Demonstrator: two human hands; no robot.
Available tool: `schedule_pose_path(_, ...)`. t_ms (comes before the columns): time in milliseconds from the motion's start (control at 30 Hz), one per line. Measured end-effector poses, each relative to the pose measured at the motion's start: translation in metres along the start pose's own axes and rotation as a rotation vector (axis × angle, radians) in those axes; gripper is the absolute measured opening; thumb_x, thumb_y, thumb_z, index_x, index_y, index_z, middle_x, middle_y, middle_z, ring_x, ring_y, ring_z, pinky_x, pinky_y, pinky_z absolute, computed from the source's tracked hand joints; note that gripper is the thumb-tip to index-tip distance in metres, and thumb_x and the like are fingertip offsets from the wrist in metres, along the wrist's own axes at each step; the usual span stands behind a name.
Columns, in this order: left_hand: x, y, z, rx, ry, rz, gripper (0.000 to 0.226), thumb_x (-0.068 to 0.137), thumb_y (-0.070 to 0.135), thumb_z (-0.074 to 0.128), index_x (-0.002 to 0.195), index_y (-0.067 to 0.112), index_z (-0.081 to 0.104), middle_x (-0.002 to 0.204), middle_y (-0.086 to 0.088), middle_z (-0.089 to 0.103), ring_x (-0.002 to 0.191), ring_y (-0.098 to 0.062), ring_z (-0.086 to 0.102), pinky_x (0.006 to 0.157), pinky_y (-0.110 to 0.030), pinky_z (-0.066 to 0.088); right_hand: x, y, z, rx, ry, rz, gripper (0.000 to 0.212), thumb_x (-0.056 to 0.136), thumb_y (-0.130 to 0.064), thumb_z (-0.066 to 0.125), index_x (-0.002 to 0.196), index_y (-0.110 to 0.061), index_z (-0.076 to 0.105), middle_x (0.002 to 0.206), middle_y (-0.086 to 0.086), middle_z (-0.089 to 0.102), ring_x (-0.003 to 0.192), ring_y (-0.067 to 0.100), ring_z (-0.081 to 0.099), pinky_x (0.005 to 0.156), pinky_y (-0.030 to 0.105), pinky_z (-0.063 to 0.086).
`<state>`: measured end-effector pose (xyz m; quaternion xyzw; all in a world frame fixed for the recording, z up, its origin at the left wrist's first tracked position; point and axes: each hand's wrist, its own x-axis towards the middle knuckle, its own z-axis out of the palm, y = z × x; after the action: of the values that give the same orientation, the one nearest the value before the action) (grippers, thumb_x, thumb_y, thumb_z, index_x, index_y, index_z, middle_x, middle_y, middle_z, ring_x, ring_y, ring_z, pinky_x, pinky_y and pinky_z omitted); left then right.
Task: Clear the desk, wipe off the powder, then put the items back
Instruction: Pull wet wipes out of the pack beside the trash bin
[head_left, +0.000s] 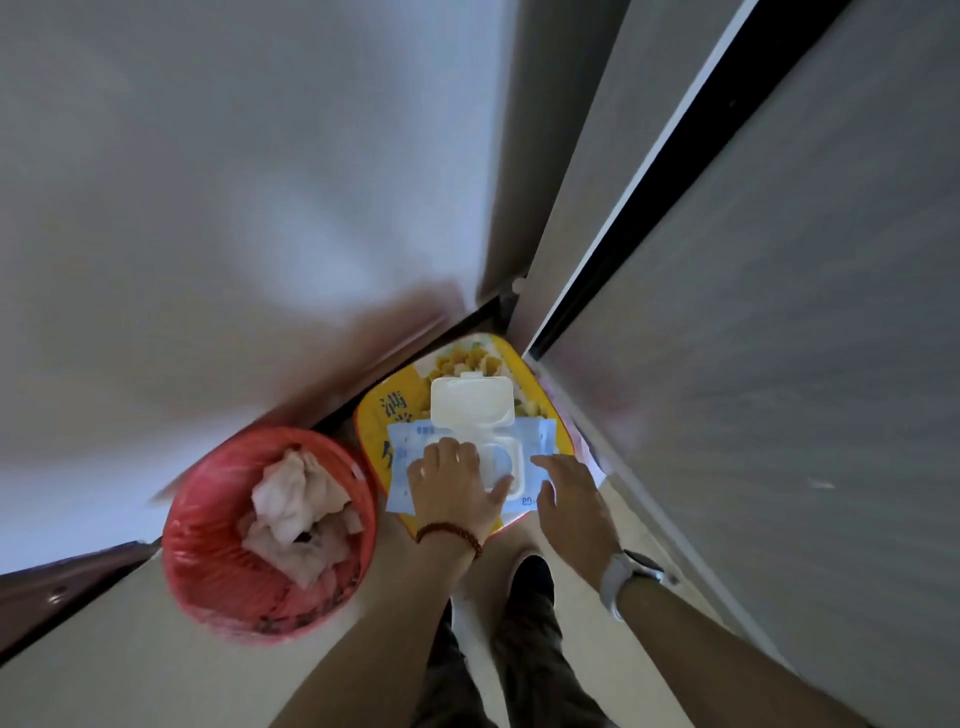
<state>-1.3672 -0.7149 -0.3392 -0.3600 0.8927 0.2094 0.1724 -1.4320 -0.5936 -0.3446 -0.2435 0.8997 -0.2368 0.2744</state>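
Note:
A light-blue pack of wet wipes (535, 439) lies on a yellow printed bag (395, 405) on the floor, its white flip lid (471, 397) standing open. My left hand (451, 480) presses flat on the pack's left half, fingers spread, thumb by the white opening (501, 460). At the pack's right edge my right hand (569, 499) hovers with its fingers apart, and whether it touches the pack cannot be told. No wipe shows in either hand.
A bin with a red liner (208, 551), holding crumpled white tissues (301, 514), stands left of the pack. Grey panels (779, 364) rise close on the right. A pale wall is on the left. My dark shoes (530, 577) are below the pack.

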Motion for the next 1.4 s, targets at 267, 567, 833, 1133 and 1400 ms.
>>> schedule_pose_path(267,0.002,-0.029,0.016,-0.438,0.126,-0.123,0.021,0.084,0.015,0.053,0.076,-0.002,0.063,0.110,-0.018,0.061,0.102,-0.035,0.055,0.086,-0.028,0.037,0.020,0.002,0.017,-0.227,0.068,-0.285,0.031,0.081,-0.019,0.037,0.094,-0.016,0.065,0.097,0.007,0.063,0.092,0.027,0.061,0.071,0.038,0.051)
schedule_pose_path(567,0.009,-0.043,0.001,-0.543,0.102,-0.166,0.029,0.091,0.015,0.051,0.116,0.003,0.058,0.118,-0.015,0.063,0.107,-0.030,0.058,0.089,-0.037,0.046,0.042,-0.024,0.039,-0.482,-0.001,-0.371,0.019,0.058,-0.016,0.081,0.065,-0.016,0.063,0.072,0.003,0.064,0.070,0.025,0.062,0.054,0.031,0.049)
schedule_pose_path(833,0.006,-0.051,0.003,-0.570,0.124,-0.166,0.021,0.091,0.014,0.050,0.101,-0.001,0.060,0.109,-0.012,0.066,0.093,-0.033,0.060,0.073,-0.032,0.045,0.046,-0.030,0.052,-0.719,-0.004,-0.277,0.018,0.054,-0.014,0.076,0.063,-0.016,0.061,0.071,0.004,0.058,0.068,0.024,0.056,0.061,0.034,0.047)
schedule_pose_path(1133,0.003,-0.046,0.007,-0.579,0.142,-0.208,0.019,0.091,0.021,0.051,0.096,0.005,0.060,0.123,-0.001,0.062,0.104,-0.024,0.060,0.080,-0.026,0.045,0.045,-0.024,0.050,-0.840,0.017,-0.344,0.018,0.060,-0.022,0.073,0.068,-0.016,0.058,0.074,0.004,0.060,0.068,0.022,0.057,0.062,0.034,0.048)
schedule_pose_path(1400,0.003,-0.046,0.006,-0.540,0.175,-0.219,0.021,0.091,0.020,0.051,0.104,0.009,0.062,0.103,-0.008,0.067,0.091,-0.025,0.060,0.067,-0.021,0.035,0.043,-0.036,0.052,-0.853,0.006,-0.296,0.008,0.057,-0.015,0.049,0.061,-0.016,0.056,0.067,0.003,0.056,0.063,0.020,0.054,0.061,0.031,0.047)
